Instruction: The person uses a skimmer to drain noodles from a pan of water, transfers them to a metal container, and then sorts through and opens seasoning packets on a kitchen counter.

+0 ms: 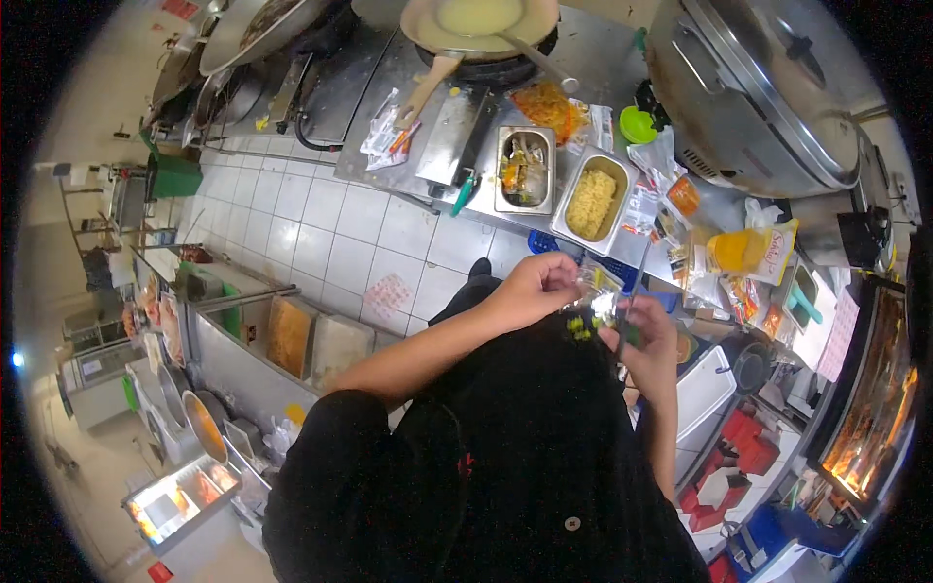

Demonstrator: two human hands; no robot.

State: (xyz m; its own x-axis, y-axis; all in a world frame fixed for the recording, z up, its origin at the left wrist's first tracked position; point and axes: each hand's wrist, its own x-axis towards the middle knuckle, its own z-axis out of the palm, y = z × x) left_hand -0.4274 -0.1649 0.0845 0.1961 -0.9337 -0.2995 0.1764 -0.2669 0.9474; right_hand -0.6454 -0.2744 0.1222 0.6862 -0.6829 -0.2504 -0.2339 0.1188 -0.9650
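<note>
Close in front of my chest, my left hand (536, 291) pinches a small shiny seasoning sachet (602, 295), partly clear and partly silver. To its right, my right hand (651, 342) grips a slim dark-bladed cutting tool (638, 273); whether it is scissors or a knife I cannot tell. The blade stands against the sachet's right side. Beyond my hands, a steel container (594, 204) holds a block of dry instant noodles (592, 202). Left of it, another steel container (499, 175) holds several small sachets (526, 171).
A wok (423, 36) with pale yellow liquid and a ladle (536, 58) sits on the stove, its wooden handle (430, 87) toward me. Torn wrappers (390, 138) lie on the counter. At right stand a large lidded steel cooker (736, 109) and a yellow pouch (751, 251).
</note>
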